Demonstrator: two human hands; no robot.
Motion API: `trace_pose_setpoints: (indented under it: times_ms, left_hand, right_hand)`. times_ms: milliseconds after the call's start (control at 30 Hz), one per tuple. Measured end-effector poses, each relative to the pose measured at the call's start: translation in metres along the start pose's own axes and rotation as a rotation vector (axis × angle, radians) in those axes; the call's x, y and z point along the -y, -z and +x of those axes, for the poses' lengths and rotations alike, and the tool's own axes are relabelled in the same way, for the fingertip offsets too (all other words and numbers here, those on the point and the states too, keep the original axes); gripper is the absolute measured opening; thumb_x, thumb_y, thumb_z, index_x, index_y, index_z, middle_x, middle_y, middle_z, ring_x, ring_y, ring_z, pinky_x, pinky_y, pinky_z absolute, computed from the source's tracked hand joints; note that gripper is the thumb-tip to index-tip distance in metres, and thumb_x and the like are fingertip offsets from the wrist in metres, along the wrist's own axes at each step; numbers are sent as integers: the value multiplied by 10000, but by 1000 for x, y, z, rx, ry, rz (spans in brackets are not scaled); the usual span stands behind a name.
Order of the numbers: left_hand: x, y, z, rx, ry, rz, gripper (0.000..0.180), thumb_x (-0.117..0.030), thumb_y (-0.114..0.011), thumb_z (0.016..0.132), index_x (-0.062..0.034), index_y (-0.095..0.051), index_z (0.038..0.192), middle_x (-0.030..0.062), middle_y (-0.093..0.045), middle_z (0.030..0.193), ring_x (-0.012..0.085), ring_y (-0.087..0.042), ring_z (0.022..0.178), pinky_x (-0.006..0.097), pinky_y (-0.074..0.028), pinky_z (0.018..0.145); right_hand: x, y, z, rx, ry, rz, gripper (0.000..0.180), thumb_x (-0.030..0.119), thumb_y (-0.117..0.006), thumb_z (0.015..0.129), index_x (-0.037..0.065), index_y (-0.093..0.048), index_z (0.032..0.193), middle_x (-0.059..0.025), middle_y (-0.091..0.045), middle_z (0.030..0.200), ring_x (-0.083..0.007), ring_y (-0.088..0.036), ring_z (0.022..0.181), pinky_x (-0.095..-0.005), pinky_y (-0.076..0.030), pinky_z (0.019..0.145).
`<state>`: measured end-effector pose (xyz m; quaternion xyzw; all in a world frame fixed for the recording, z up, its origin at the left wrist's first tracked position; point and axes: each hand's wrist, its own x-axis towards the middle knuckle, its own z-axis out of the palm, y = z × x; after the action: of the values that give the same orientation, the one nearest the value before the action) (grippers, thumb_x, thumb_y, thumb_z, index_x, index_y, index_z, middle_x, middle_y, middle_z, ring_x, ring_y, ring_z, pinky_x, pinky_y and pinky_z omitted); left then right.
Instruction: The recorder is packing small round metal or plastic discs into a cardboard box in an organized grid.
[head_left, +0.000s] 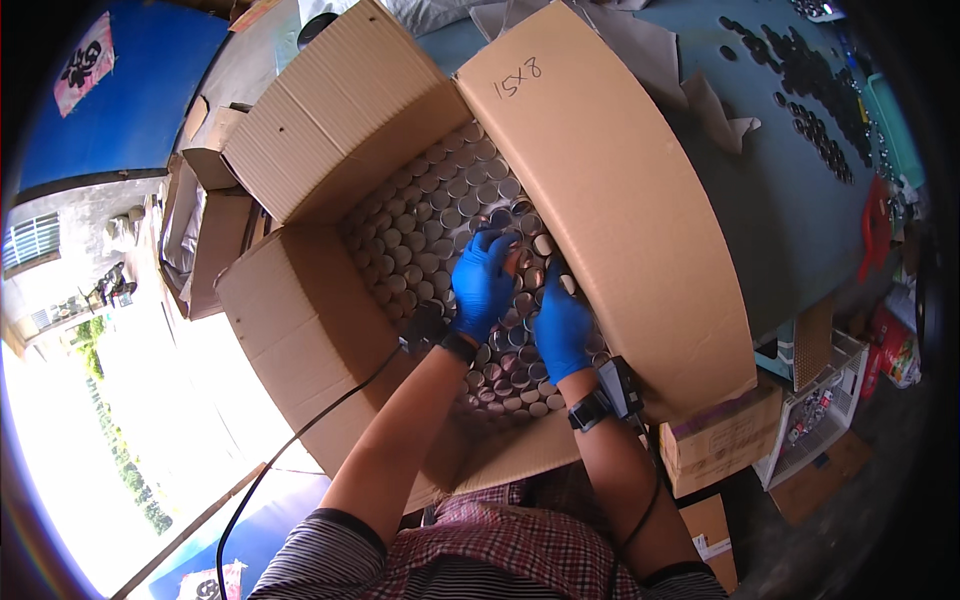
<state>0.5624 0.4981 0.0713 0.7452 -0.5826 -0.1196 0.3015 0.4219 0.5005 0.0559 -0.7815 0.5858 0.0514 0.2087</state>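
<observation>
I see discs (410, 226) across the box's (620, 220) floor, the left hand (482, 285) curled over its middle, the right hand (563, 328) near its right wall, and remotely cannot tell whether either grips one.

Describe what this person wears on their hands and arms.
Blue gloves cover the left hand and right hand. Each wrist has a black band and a dark boxy device with a black cable. The striped sleeves, dark and pale with dark edges, leave the forearms uncovered.
</observation>
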Motion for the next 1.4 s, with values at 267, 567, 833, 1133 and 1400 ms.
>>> trace_pose_setpoints:
  times_ms: [267, 567, 833, 1133, 1400]
  left_hand:
    - [-23, 44, -45, -80, 389, -281, 210, -42, -691, 841, -102, -706, 1042, 90, -651, 987, 288, -649, 873, 345, -522, 740]
    - [-90, 82, -164, 141, 328, -268, 165, -116, -727, 822, -123, -717, 986, 85, -654, 931, 304, -648, 837, 380, -533, 720]
    - [-113, 106, -249, 108, 379, -86, 231, -149, -722, 757, -148, -695, 986, 60, -646, 970, 302, -626, 858, 408, -528, 742]
    - [-118, 95, -255, -77, 299, 105, 249, -115, -711, 699, -131, -669, 945, 56, -633, 929, 284, -610, 824, 401, -507, 705]
    - [-120, 91, -255, -100, 338, 158, 280, -111, -705, 688, -128, -660, 964, 58, -604, 895, 281, -594, 820, 398, -487, 711]
  right_hand:
    - [-9, -14, -11, -78, 101, 33, 685, 123, -607, 852, 67, -359, 1488, -106, -661, 709, -248, -641, 537, -374, -462, 428]
    - [-13, 15, -4, 51, 154, 18, 614, 112, -576, 877, 88, -398, 1464, -157, -683, 795, -333, -666, 649, -471, -503, 543]
    - [15, 40, -7, 76, 289, -57, 612, 200, -615, 890, -10, -419, 1430, -212, -603, 1247, -359, -600, 1108, -446, -512, 865]
    - [9, -2, 24, -70, 580, -36, 812, 446, -588, 916, -42, -291, 1493, -211, -238, 1584, -379, -215, 1465, -485, -171, 1207]
    - [36, 8, 71, -236, 582, -156, 808, 435, -587, 922, -88, -308, 1470, -245, -226, 1578, -390, -192, 1467, -439, -178, 1216]
